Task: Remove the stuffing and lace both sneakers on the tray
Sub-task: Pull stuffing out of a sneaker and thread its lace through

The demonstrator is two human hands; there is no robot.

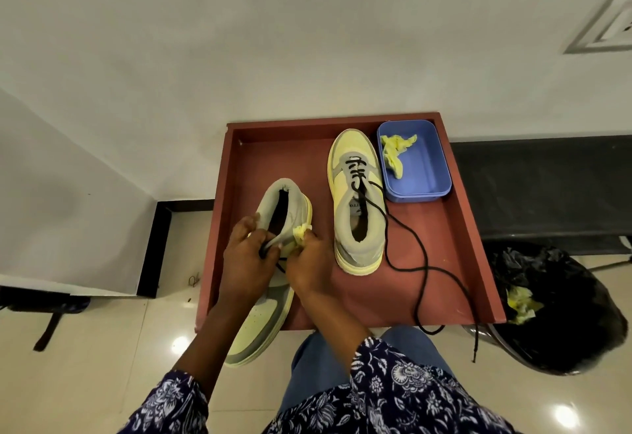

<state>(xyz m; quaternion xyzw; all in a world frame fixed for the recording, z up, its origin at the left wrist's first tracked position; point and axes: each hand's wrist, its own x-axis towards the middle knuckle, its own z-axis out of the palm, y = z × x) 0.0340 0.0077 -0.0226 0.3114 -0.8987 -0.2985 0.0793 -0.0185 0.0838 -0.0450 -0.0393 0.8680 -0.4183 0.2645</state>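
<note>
A reddish-brown tray [461, 221] is sitting on the floor against a white wall. In its far right corner a blue plastic tub [429, 173] is holding a crumpled wad of yellow paper [395, 155]. Just left of the tub, the right-hand sneaker [355, 208] is standing upright on its sole, toe pointing to the far side, partly laced with a black shoelace [422, 262]. The loose ends of that lace are trailing across the tray floor and hanging over the near edge. To the right of the tray, a bin lined with a black bag [561, 310] is holding more yellow paper [519, 302].

The left-hand sneaker [273, 228] is being held over the near left part of the tray, heel to the far side, its toe projecting past the near rim. The left hand [248, 262] is gripping this sneaker at the tongue, fingers curled round it, and is covering much of the eyelet area. The right hand [309, 264] is pinching a piece of yellow stuffing paper [302, 230] at the right edge of the shoe opening, just beside the left hand. A short length of black lace is showing between the two hands. A patterned sleeve [171, 403] is covering the left forearm.
</note>
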